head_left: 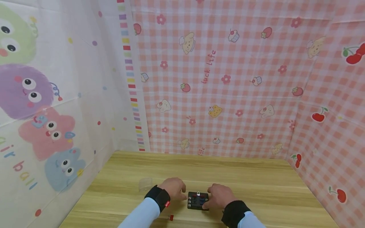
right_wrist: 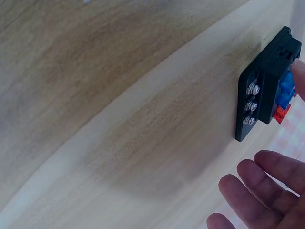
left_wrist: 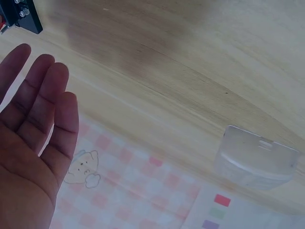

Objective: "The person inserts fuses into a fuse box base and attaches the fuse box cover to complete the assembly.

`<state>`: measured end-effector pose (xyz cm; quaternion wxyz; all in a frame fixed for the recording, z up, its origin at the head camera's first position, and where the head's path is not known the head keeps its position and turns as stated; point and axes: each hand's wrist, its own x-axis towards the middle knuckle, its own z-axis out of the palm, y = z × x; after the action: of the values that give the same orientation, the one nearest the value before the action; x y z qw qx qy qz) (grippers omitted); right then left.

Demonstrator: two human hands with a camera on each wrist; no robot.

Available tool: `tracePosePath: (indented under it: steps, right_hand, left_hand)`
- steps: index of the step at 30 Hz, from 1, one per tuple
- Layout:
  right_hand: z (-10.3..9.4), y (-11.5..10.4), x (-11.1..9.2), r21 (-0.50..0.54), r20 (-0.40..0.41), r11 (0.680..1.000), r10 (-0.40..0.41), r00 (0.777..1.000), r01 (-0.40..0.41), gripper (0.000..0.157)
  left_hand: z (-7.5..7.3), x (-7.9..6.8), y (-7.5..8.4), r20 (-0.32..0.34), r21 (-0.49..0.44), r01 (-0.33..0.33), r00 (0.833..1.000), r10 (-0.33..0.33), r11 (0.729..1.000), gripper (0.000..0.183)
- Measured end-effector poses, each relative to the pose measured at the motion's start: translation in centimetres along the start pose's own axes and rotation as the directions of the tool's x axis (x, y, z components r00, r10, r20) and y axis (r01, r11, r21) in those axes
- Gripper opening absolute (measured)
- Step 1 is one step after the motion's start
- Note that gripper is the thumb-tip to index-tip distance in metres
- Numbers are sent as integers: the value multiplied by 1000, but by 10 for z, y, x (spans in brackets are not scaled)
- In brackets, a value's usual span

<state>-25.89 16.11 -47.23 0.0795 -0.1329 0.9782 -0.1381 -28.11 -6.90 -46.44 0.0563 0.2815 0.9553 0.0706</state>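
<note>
A black fuse block with screw terminals along its sides lies on the table between the hands. Blue fuses and a red fuse are seated in it. The right hand is at the block's right side. Its thumb presses at the blue fuses while the other fingers stay apart from the block, loosely extended. Left of the block, the left hand hovers with nothing in its grasp. Its fingers are relaxed and side by side, close to the block's left edge.
A clear plastic cover lies on the wooden table beyond the left wrist. Nearer the front, a small red fuse lies by the left forearm. Patterned cloth walls in the back and both sides.
</note>
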Motion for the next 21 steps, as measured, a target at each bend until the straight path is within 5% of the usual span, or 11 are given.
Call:
tracePosePath:
  steps: [21]
  right_hand:
    - [-3,3,-4,18,3,1000,14,1000,-15,63]
  left_hand:
    - [8,-10,0,99,-15,31,995,-30,999,18]
